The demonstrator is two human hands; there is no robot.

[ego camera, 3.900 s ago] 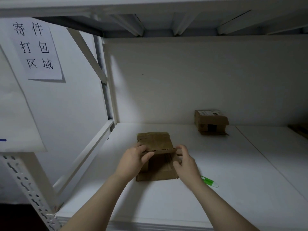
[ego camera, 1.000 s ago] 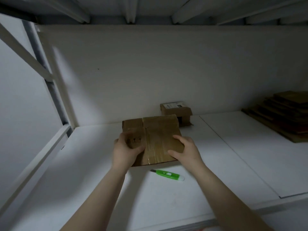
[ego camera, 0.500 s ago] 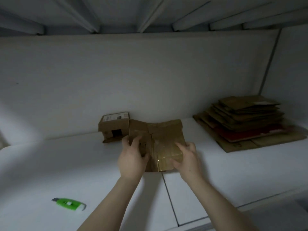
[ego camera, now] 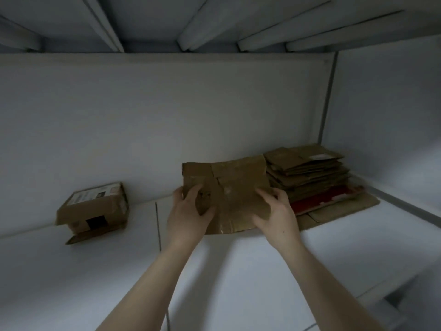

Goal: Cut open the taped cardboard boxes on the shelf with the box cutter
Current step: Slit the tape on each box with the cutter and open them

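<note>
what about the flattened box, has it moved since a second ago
Yes, rightward: the flattened box was mostly left of the small labelled box; now it is right of it, by the cardboard stack.

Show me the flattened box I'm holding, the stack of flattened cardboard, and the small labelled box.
flattened box point(ego camera: 238, 187), head view, taped middle panel
stack of flattened cardboard point(ego camera: 298, 156), head view, top sheet
small labelled box point(ego camera: 90, 195), head view, white label on top
</note>
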